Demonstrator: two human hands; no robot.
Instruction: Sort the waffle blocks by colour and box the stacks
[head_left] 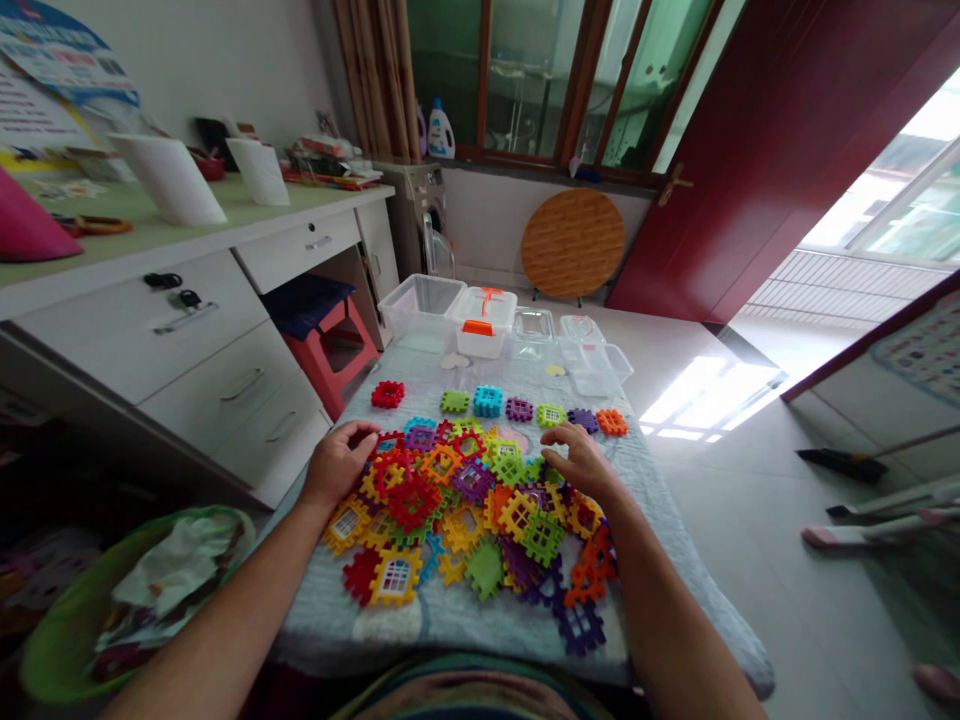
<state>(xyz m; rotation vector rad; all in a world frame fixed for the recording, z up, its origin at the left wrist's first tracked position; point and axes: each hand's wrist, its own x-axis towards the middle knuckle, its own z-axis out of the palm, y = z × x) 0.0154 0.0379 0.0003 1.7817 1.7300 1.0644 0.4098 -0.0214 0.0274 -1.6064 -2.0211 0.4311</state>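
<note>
A heap of colourful plastic interlocking building tiles point(457, 490) lies on the cloth-covered table. My left hand point(341, 460) rests at the heap's left edge, fingers loosely bent and thumb a little apart, next to red tiles; no tile shows in its grasp. On the opposite side, my right hand point(579, 458) is over the edge of the heap, its thumb and fingers apart with nothing visible between them. Behind the heap stands a row of small stacks: a red stack point(388, 394), a green one point(454, 402), a light blue one point(487, 401), a purple one point(519, 409) and an orange one point(612, 422), among others.
At the table's far end stand an open clear bin point(422, 298), a lidded box with orange clasps point(485, 322) and clear containers point(592, 365). A desk point(315, 210) and a red stool point(330, 340) are on the left. A green basket point(60, 640) sits at lower left.
</note>
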